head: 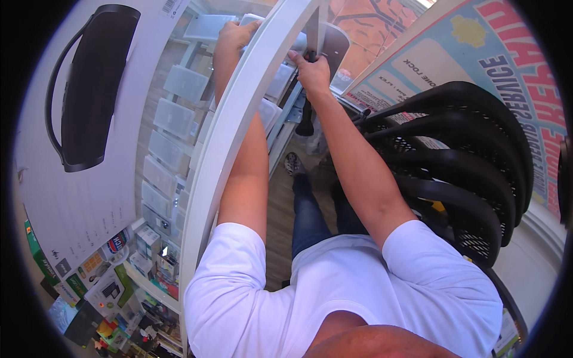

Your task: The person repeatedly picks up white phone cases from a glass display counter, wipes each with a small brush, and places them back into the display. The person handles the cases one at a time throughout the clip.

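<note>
My right hand (315, 75) is closed around the dark handle of a brush (306, 121), its black bristles hanging downward. Inside a glass display case, my left hand (233, 38) reaches in behind the white frame (233, 129). Its fingers are at a translucent plastic box (250, 19), partly hidden by the frame, so I cannot tell whether they grip it. More flat boxes (186, 83) stand in rows under the glass. Just beyond my right hand is a grey rounded panel (335, 49).
On the left, a black portable speaker with a handle is pictured on a large white box (40, 179). Stacked black plastic chairs (465, 179) crowd my right arm, before a printed sign (429, 67). Packaged goods (112, 291) fill the lower left.
</note>
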`<state>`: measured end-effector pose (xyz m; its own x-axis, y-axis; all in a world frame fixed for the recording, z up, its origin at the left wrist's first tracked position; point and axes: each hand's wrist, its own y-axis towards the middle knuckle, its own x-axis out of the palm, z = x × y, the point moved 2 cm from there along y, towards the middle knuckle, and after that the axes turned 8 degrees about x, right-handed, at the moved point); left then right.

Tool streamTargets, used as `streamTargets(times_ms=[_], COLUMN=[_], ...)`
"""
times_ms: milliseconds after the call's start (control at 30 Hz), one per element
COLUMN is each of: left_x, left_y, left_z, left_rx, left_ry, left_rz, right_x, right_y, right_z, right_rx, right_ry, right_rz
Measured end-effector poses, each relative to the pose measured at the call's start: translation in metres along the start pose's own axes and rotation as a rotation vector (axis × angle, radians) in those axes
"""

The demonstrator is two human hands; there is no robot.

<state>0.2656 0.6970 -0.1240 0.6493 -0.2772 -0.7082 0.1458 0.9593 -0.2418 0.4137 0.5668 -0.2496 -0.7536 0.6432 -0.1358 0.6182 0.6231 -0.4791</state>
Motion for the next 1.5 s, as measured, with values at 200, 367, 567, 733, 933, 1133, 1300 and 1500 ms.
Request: streamTargets(times_ms=[200,367,567,733,933,1133,1300,1500], left_x=[-0.015,-0.037,-0.057,-0.037,-0.031,-0.016,-0.009,-0.012], left_y=[-0.019,-0.089,-0.178,-0.276,-0.405,-0.489,-0.514,-0.523], left_z=[-0.005,-0.007,-0.066,-0.121,-0.149,-0.15,-0.169,-0.223], left_rx=[0.034,0.115,-0.097,0.004,-0.17,-0.248,-0.323,-0.35], left_ry=[-0.408,-0.736,-1.107,-1.41,-1.461,-1.521,-1.627,-1.577], left_rz=[-0.079,0.268,0.428,0.569,0.579,0.468,0.482,0.467], right_x=[-0.011,-0.041,-0.112,-0.14,-0.139,-0.099,-0.037,-0.013], right_y=[-0.018,-0.052,-0.123,-0.162,-0.164,-0.136,-0.102,-0.05], right_z=[-0.018,-0.043,-0.078,-0.107,-0.115,-0.093,-0.087,-0.106], right_rx=[0.053,0.013,-0.299,-0.745,-0.409,-0.383,-0.783,-1.003], right_ry=[-0.032,-0.081,-0.125,-0.279,0.169,0.557,-0.163,-0.749], right_rz=[-0.007,0.098,0.018,0.014,-0.214,-0.312,-0.247,-0.328])
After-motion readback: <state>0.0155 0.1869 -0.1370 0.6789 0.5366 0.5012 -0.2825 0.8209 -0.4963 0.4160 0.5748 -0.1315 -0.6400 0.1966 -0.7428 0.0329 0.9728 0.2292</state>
